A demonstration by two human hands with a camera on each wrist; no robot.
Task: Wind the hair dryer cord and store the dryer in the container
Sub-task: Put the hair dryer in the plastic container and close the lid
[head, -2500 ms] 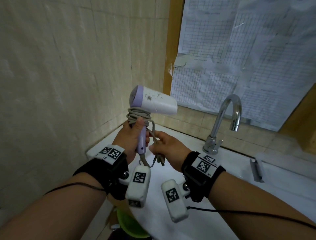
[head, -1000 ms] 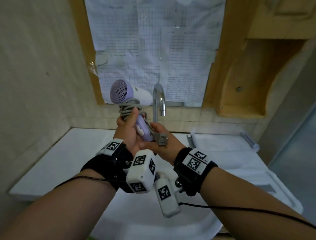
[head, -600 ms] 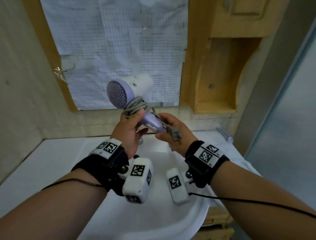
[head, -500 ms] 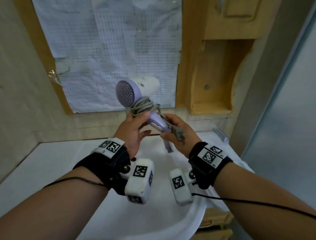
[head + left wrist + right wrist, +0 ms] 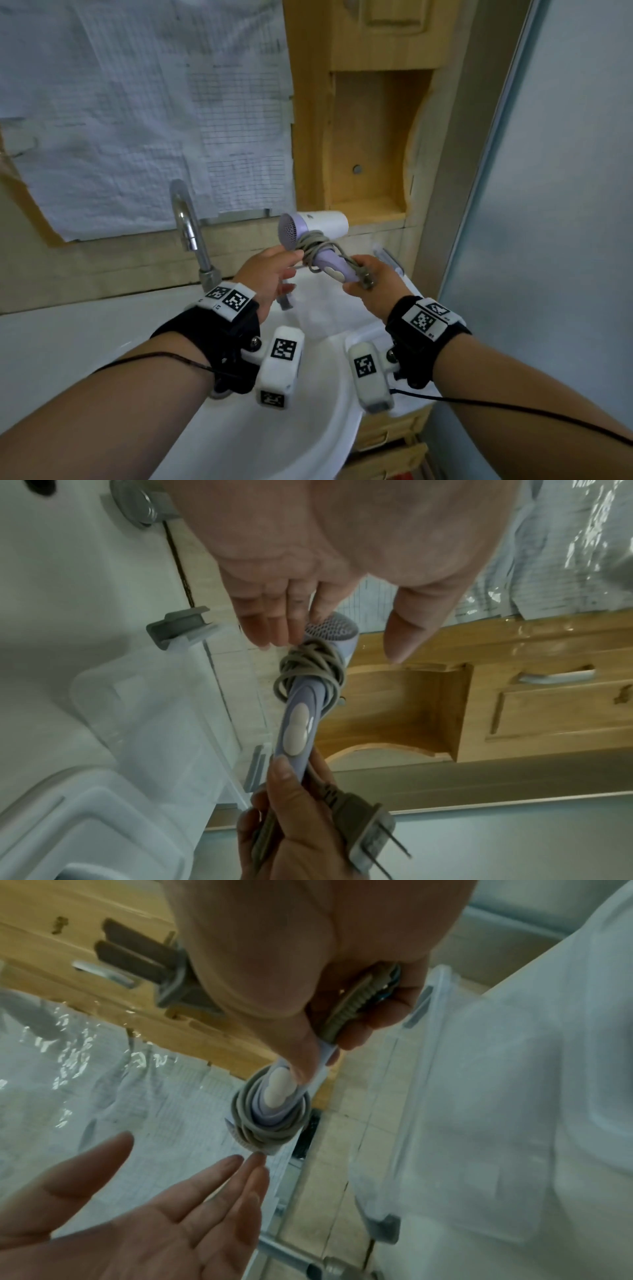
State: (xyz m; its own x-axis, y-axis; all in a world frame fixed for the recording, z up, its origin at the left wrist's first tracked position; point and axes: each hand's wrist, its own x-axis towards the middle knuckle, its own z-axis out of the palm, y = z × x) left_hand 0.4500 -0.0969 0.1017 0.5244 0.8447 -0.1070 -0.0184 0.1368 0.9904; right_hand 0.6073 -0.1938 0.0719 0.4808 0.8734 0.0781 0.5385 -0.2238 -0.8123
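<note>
The white and lilac hair dryer [image 5: 317, 230] is held up over the right end of the sink. Its grey cord [image 5: 313, 247] is coiled around the top of the handle [image 5: 298, 718]. My right hand [image 5: 359, 278] grips the handle's lower end together with the plug [image 5: 368, 829] and the last stretch of cord. My left hand [image 5: 285, 268] is open with straight fingers [image 5: 274, 620], their tips just beside the coil [image 5: 270, 1125]. A clear plastic container [image 5: 325, 310] with grey latches [image 5: 178, 626] lies below the dryer, partly hidden by my hands.
A chrome faucet [image 5: 187, 224] stands left of my hands behind the white basin [image 5: 291, 431]. A wooden cabinet niche [image 5: 366, 154] is behind the dryer. A frosted panel [image 5: 565, 205] closes off the right side. Paper covers the wall [image 5: 137, 120].
The dryer and both hands have moved right, past the faucet. My left hand has let go of the handle and coil and opened. My right hand now holds the dryer alone.
</note>
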